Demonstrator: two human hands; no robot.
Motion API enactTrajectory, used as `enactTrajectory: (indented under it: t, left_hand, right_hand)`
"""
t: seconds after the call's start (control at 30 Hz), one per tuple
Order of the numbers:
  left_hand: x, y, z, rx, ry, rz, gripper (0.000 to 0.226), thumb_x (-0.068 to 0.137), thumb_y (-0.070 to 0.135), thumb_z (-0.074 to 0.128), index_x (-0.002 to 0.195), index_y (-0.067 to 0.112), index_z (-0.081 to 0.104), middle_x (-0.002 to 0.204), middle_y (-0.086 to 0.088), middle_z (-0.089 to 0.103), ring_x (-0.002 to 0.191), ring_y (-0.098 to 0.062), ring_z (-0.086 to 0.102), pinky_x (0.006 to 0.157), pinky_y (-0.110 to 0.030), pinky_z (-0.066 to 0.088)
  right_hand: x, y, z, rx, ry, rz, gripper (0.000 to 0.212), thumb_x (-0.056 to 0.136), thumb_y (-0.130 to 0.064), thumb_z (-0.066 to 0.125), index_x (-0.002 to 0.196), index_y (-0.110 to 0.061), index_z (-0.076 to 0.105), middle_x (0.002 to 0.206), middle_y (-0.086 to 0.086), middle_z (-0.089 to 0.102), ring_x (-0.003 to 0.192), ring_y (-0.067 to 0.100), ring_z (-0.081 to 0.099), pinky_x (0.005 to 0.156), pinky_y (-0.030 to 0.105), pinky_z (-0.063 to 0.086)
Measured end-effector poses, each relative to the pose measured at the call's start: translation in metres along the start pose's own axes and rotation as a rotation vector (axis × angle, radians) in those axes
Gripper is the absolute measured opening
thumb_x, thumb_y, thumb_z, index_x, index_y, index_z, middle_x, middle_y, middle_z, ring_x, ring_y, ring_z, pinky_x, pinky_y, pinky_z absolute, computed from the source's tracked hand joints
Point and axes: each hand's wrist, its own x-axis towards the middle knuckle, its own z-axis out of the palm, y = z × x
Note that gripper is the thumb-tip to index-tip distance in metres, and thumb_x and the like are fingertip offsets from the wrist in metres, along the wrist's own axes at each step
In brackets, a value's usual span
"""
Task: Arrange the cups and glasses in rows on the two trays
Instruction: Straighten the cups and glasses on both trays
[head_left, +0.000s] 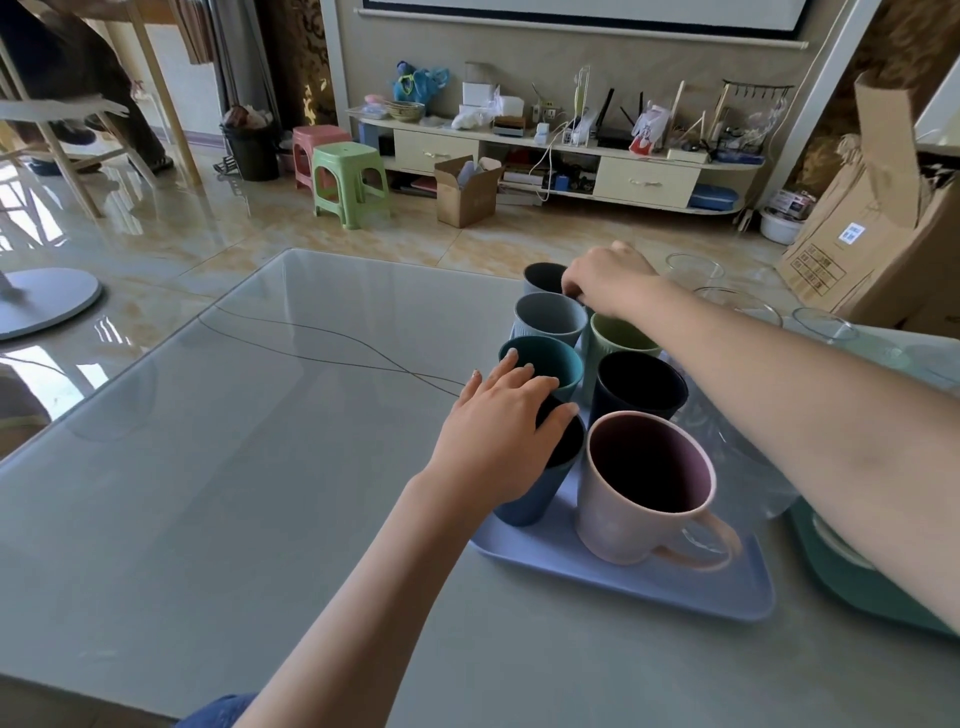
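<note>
Blue plastic tray sits on the grey glass desk, right of centre, carrying cups in two rows. Near row from front: pink mug with handle pointing right, dark navy cup, green cup. Left row from front: blue cup, teal cup, grey-blue cup, and a dark-inside cup at the far end. Left hand comes in from bottom centre, forearm bare, palm down on top of the blue cup's rim, fingers relaxed and slightly spread, tips reaching the teal cup's rim, thumb curved over the blue cup's mouth. Right hand reaches across from the right edge, arm stretched over the tray, wrist bent down, fingers curled and pinching something at the far cups between the grey-blue and green ones; exactly which rim it grips cannot tell, the hand hides it. Clear glasses stand on the desk beyond the right arm, apart from the blue tray. Green tray lies at the right edge, mostly under the forearm. Cardboard box stands on the floor far right.
</note>
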Motion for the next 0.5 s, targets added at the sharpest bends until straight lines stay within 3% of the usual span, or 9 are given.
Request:
enactTrajectory:
  t: [0.3, 0.4, 0.5]
  left_hand:
    - [0.0004, 0.0004, 0.0012, 0.004, -0.002, -0.002, 0.050, 0.099, 0.048, 0.030, 0.144, 0.027, 0.037, 0.157, 0.001, 0.026, 0.149, -0.014, 0.006, 0.120, -0.037, 0.002]
    - [0.0002, 0.0005, 0.0010, 0.003, -0.001, -0.003, 0.050, 0.099, 0.048, 0.030, 0.144, 0.027, 0.037, 0.157, 0.002, 0.026, 0.149, -0.014, 0.006, 0.120, -0.038, 0.002]
    - [0.0004, 0.0001, 0.0012, 0.000, -0.005, -0.004, 0.050, 0.099, 0.048, 0.030, 0.144, 0.027, 0.037, 0.157, 0.002, 0.026, 0.149, -0.014, 0.006, 0.120, -0.038, 0.002]
  right_hand:
    - [-0.0007, 0.0012, 0.0036, 0.008, 0.051, 0.006, 0.031, 0.091, -0.001, 0.048, 0.108, -0.019, 0.067, 0.110, 0.011, 0.064, 0.093, 0.030, 0.055, 0.090, 0.034, 0.040]
    - [-0.0010, 0.0010, 0.0015, 0.080, 0.043, 0.035, 0.027, 0.093, -0.009, 0.052, 0.113, -0.019, 0.066, 0.114, 0.012, 0.064, 0.102, 0.032, 0.057, 0.088, 0.034, 0.042]
    - [-0.0013, 0.0095, 0.0026, 0.222, 0.053, 0.120, 0.035, 0.091, -0.017, 0.061, 0.126, -0.020, 0.060, 0.122, 0.012, 0.063, 0.110, 0.033, 0.057, 0.090, 0.037, 0.045]
